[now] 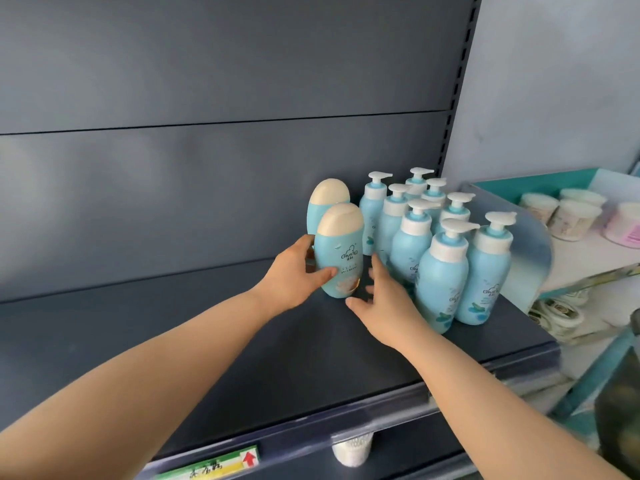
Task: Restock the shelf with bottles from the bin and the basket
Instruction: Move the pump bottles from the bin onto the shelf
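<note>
Shelf (pixel 173 341): dark, bare on its left and middle; stock fills only the right end.
Done: a cluster of blue pump bottles (pixel 446 271) stands at the right; one cream-capped bottle (pixel 327 202) stands behind another.
In hand: the left hand (pixel 294 278) is clamped around the front cream-capped bottle (pixel 341 251), upright on the shelf.
Right hand (pixel 384 303): fingers spread, holding nothing, just beside that bottle.
Left: much room to fill, it seems; bin and basket are out of sight.

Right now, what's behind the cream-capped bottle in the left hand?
A second cream-capped bottle stands right behind the held bottle; only its cap and upper body show. Its lower part is covered, so anything further back is hidden.
</note>
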### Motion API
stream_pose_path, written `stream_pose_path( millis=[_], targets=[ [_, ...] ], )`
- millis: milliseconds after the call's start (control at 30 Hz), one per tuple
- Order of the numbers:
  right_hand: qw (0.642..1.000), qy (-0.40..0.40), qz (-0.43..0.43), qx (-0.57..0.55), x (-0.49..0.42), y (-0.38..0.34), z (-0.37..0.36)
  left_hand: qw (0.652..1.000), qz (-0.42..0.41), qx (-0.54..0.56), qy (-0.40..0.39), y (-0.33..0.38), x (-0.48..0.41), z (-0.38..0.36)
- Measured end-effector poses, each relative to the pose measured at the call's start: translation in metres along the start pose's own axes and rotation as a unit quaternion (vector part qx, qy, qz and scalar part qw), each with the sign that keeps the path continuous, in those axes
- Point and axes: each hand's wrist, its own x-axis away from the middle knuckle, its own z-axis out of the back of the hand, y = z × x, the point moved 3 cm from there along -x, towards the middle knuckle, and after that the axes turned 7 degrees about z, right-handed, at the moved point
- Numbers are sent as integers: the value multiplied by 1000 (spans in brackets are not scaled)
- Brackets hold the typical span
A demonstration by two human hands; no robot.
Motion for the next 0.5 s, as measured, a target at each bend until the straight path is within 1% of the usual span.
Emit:
stream_pose_path(
  millis=[100, 200, 267, 333, 500],
  targets=[
    [994, -52, 24, 92, 14, -3, 2, 1000, 20, 7, 7, -1, -12, -5],
    [986, -92, 43, 132, 24, -5, -2, 1000, 29, 10, 2, 2, -24, -3],
    [982, -110, 41, 150, 26, -4, -5, 999, 35, 7, -11, 1, -30, 0],
    [977, -114, 43, 174, 26, -4, -6, 999, 38, 3, -18, -1, -33, 3],
    [962, -99, 58, 247, 30, -10, 0, 998, 54, 10, -2, -2, -31, 7]
  ],
)
